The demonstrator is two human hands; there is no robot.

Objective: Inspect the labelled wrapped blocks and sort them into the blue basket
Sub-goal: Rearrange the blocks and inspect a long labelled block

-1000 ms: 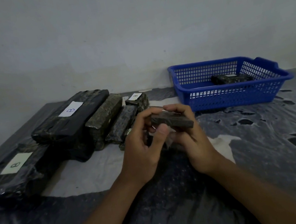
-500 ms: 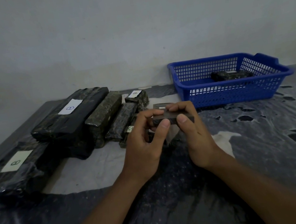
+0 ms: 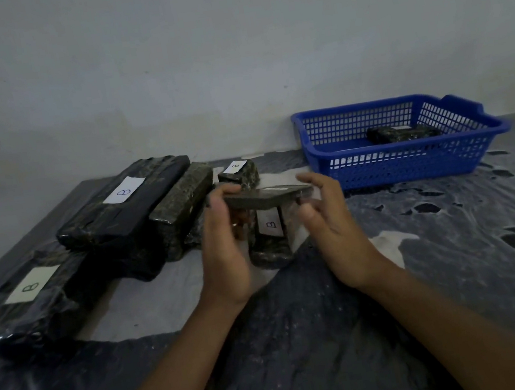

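Both hands hold a small flat wrapped block [image 3: 266,197] level above the worktop [image 3: 460,247]: the left hand [image 3: 224,250] grips its left end with curled fingers and thumb, and the right hand [image 3: 332,227] has its fingers curled over the right end, the thumb standing a little below the block's underside. Directly beneath the grip, another wrapped block [image 3: 270,240] lies on the worktop with a white label marked "B" facing up. Just left of the grip lie more wrapped blocks side by side: a long black one [image 3: 123,206] bearing a "B" label, and a narrower greenish one [image 3: 183,203] beside it. Just beyond the grip sits a small one [image 3: 239,172] with a label. Farther left and nearer the person lies a large black block [image 3: 27,305], also labelled "B". To the right of the grip and beyond it stands the blue basket [image 3: 412,160], with one dark wrapped block [image 3: 401,133] lying inside.
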